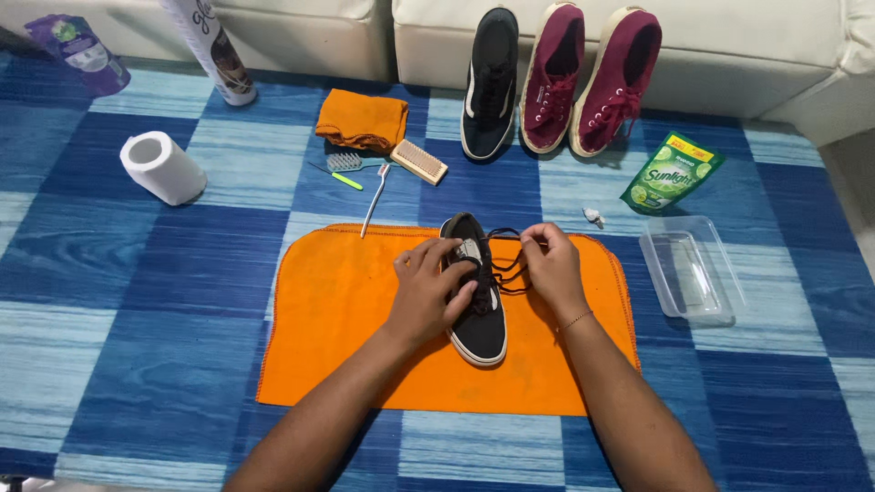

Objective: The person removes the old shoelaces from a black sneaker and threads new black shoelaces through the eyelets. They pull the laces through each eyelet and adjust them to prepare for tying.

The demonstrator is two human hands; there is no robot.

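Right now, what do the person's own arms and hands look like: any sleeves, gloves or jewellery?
Both forearms are bare as far as the view shows, with no sleeves in sight. Neither the left hand nor the right hand wears a glove. The right wrist carries a thin, pale chain bracelet. No watch or ring can be made out on either hand.

Ahead of me stand two maroon sneakers [588,77] beside a black sneaker [490,87]; a folded orange cloth [363,118], wooden brush [418,161], toilet roll [162,168] and clear plastic tub [693,273] lie around.
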